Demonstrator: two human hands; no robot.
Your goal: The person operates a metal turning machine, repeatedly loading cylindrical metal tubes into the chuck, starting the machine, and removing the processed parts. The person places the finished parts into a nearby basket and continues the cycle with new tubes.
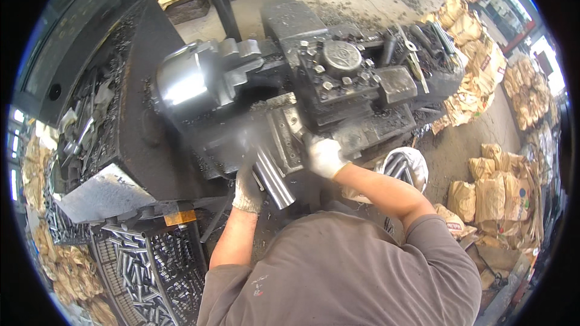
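cylinder (275,179) of bright metal slants in front of the lathe chuck (188,84), the gloved left hand (246,189) wrapped along its side, seemingly to steady it. the gloved right hand (325,157) sits beside a steel plate (283,136), perhaps bracing; its grip is too blurred to judge. rightward, a white bucket (419,162) gathers metal bars (397,166).

Centre: cylinder (278,182) bright silver | left glove (246,188) off-white, smudged dark grey | right glove (325,157) white | lower centre: shirt (344,271) plain grey-brown | upper left: chuck (187,81) silver, white glare | right: sacks (490,199) tan
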